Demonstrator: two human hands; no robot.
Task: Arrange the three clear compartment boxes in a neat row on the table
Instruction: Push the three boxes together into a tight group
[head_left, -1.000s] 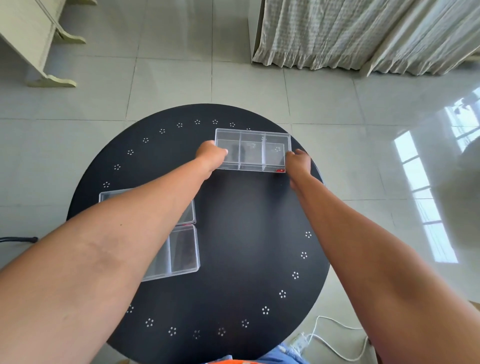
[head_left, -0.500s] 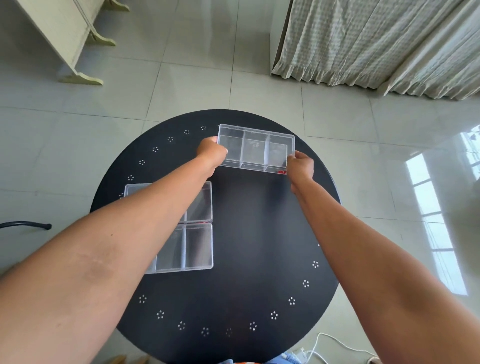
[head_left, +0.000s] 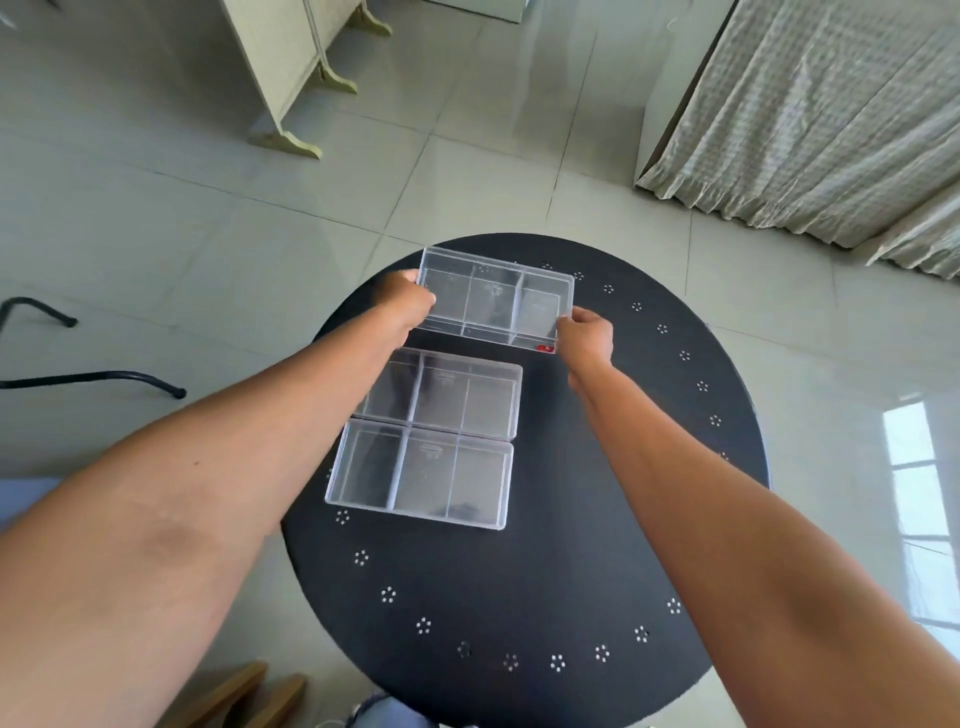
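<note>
Three clear compartment boxes are over a round black table. The far box, with a small red sticker at its near right corner, is held at both ends: my left hand grips its left end and my right hand grips its near right corner. Whether it rests on the table or hangs just above it is unclear. The middle box lies just behind the near box, their long sides touching. My left forearm covers the middle box's left end.
The table has a ring of small white dot patterns near its rim. Tiled floor surrounds it. A cream cabinet leg stands far left, curtains far right, black chair legs at left, wooden pieces near bottom left.
The held box has moved left across the table's far side, toward the spot behind the two lying boxes. The camera view has turned left.
</note>
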